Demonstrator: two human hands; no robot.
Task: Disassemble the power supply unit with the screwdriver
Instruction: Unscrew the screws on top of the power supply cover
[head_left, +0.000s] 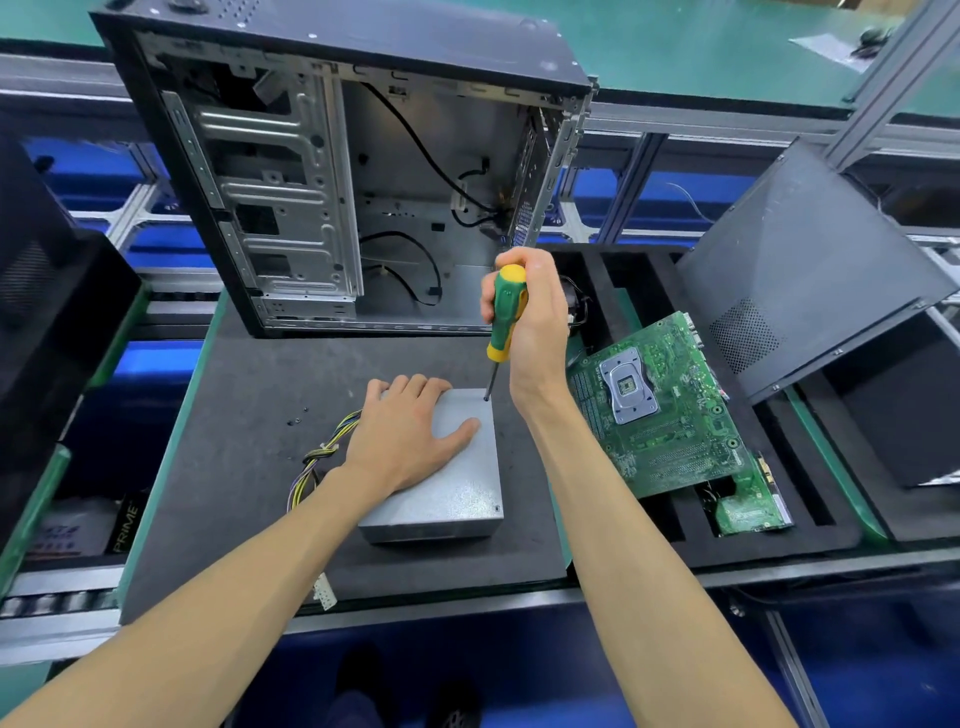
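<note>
The right hand's fingers (493, 299) were wrapped around the green-and-yellow plastic-handled screwdriver (506, 314), tip seated in a corner screw below them, while the left hand's fingers (410, 387) lay spread flat on the grey metal box-shaped power supply unit (457, 488), apparently steadying it on the table (249, 415).

Left hand (410, 441) hides part of the power supply unit (457, 483) — its screws too small to tell.

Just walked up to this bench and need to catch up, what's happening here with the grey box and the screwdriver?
A person is taking apart the power supply unit on the dark mat. The left hand presses flat on its lid to steady it, while the right hand grips a green and yellow screwdriver, tip set at the far right corner. A screw at the near right corner is still in. An opened computer case stands behind, a motherboard to the right.
</note>
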